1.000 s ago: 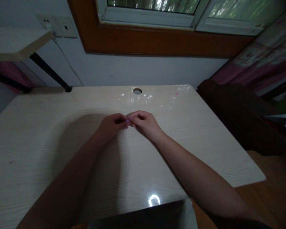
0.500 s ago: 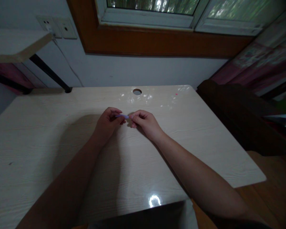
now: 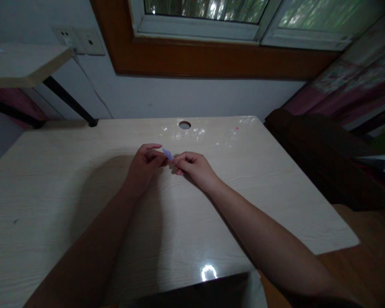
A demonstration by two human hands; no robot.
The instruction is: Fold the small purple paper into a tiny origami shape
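A small light-purple folded piece (image 3: 167,154), perhaps paper, is held up over the desk between my two hands. Its lower right end is pinched by the thumb and fingers of my right hand (image 3: 192,166). At its left side is my left hand (image 3: 145,162), the index finger stretched out and apart from the thumb. The left fingertips are close to the purple piece; whether they touch it I cannot tell. Both hands are above the pale wood-grain desk (image 3: 192,214).
A round cable hole (image 3: 185,125) is near the desk's back edge, with a tiny red speck (image 3: 237,128) to its right. A raised shelf (image 3: 28,66) on black legs stands at the left. Dark brown furniture (image 3: 324,162) lies beyond the right edge.
The purple piece has turned from nearly level to slanted, its left end now pointing up and away. My left fingers have loosened from it, while my right hand still pinches it.
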